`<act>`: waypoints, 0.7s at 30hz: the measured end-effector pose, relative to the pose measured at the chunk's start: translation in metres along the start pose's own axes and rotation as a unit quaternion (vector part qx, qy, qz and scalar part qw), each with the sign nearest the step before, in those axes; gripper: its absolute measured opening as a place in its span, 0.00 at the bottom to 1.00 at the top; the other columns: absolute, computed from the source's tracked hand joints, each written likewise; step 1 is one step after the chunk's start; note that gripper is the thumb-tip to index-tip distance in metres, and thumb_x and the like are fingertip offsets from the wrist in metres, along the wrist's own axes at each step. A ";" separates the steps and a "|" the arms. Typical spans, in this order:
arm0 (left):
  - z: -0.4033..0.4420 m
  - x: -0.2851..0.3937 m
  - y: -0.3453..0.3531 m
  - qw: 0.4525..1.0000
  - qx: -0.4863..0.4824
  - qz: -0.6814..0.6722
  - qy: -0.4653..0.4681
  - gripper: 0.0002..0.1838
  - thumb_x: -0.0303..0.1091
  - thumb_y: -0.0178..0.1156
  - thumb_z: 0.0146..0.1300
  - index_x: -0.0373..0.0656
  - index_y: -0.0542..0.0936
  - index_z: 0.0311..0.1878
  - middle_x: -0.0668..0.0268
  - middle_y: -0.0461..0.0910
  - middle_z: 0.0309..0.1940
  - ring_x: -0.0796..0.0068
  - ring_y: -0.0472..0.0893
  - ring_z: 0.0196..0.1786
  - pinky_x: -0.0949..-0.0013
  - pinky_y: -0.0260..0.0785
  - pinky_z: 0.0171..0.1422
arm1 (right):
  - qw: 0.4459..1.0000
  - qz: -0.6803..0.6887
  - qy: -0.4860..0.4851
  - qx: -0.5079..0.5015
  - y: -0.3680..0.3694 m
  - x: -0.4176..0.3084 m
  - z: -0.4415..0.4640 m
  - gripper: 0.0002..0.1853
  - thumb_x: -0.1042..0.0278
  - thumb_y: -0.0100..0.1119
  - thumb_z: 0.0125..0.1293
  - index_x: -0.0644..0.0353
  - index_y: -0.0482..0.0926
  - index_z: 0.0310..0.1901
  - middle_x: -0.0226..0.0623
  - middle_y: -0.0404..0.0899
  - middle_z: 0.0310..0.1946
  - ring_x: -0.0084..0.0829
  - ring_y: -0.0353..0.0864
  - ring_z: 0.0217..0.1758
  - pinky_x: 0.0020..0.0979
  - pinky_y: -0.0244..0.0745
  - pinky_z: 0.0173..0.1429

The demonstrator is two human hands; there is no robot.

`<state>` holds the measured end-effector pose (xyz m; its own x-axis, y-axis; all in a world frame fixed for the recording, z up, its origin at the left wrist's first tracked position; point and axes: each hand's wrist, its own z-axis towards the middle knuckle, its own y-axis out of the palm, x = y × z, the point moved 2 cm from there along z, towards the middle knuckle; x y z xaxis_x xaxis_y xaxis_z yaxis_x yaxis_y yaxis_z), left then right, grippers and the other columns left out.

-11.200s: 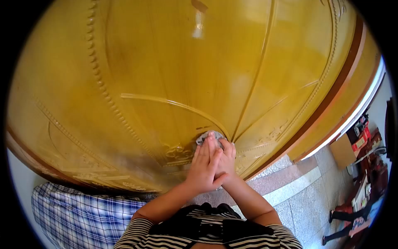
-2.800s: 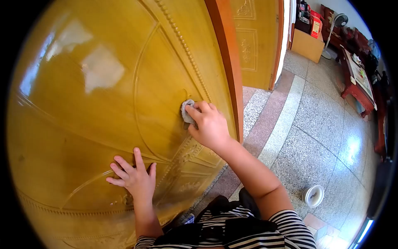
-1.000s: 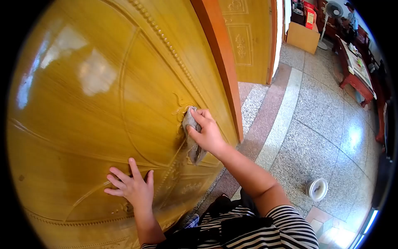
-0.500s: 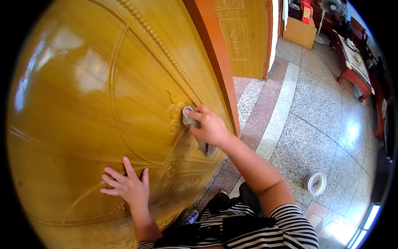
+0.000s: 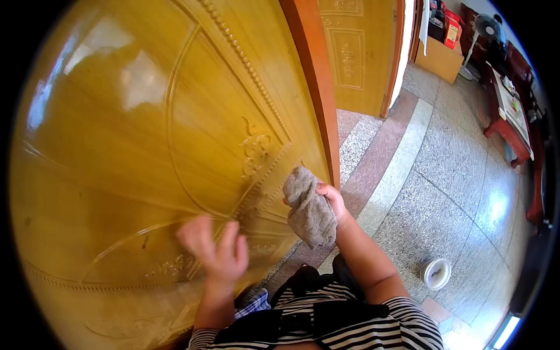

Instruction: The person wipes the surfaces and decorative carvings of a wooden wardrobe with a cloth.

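A crumpled grey cloth (image 5: 311,209) is in my right hand (image 5: 333,204), with the thumb over its edge and most fingers hidden behind it. The cloth is held in front of the lower right part of a glossy yellow carved wooden panel (image 5: 128,169). My left hand (image 5: 217,245), blurred by motion, is in front of the panel's lower part, its fingers bent and apart with nothing between them. A carved scroll pattern (image 5: 255,153) shows on the panel above the cloth.
An orange-brown frame edge (image 5: 321,87) borders the panel. Beyond it stands another yellow door (image 5: 350,58). A white bucket (image 5: 436,274) sits on the speckled floor (image 5: 426,210). At the upper right are a low table (image 5: 507,116), a fan (image 5: 486,28) and a cardboard box (image 5: 438,58).
My right hand has drawn back from the carved pattern and turned, so more of the cloth shows. My left hand has left its spread position on the panel and moved right.
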<state>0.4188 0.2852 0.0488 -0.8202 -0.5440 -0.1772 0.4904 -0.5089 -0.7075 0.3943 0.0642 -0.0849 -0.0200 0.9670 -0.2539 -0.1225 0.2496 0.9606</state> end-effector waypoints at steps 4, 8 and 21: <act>0.023 0.046 0.048 0.918 -0.063 -0.349 -0.176 0.16 0.24 0.57 0.57 0.37 0.76 0.51 0.51 0.67 0.61 0.55 0.66 0.65 0.59 0.57 0.67 | 0.999 -0.034 0.004 0.011 0.014 -0.015 -0.015 0.34 0.62 0.52 0.57 0.65 0.59 0.65 0.47 0.71 0.56 0.40 0.73 0.56 0.38 0.68 0.59; 0.030 0.061 0.098 0.824 -0.121 -0.487 -0.264 0.12 0.25 0.61 0.55 0.34 0.76 0.44 0.50 0.71 0.57 0.61 0.73 0.58 0.66 0.62 0.63 | 0.994 -0.097 0.005 0.042 0.014 -0.039 -0.032 0.32 0.62 0.53 0.59 0.67 0.61 0.63 0.47 0.72 0.55 0.38 0.72 0.57 0.36 0.66 0.61; 0.039 0.088 0.121 0.762 -0.068 -0.499 -0.407 0.04 0.29 0.55 0.64 0.40 0.71 0.35 0.73 0.68 0.25 0.86 0.66 0.29 0.80 0.60 0.33 | 0.824 -0.551 -0.082 0.107 -0.010 -0.112 -0.050 0.13 0.70 0.55 0.65 0.65 0.74 0.49 0.30 0.77 0.37 0.19 0.74 0.40 0.22 0.70 0.45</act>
<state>0.4171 0.1496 -0.0260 -0.2820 -0.1931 0.9398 -0.3391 -0.8963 -0.2859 0.3478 -0.0492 -0.0714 0.1232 0.1372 -0.9829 0.2023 0.9661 0.1602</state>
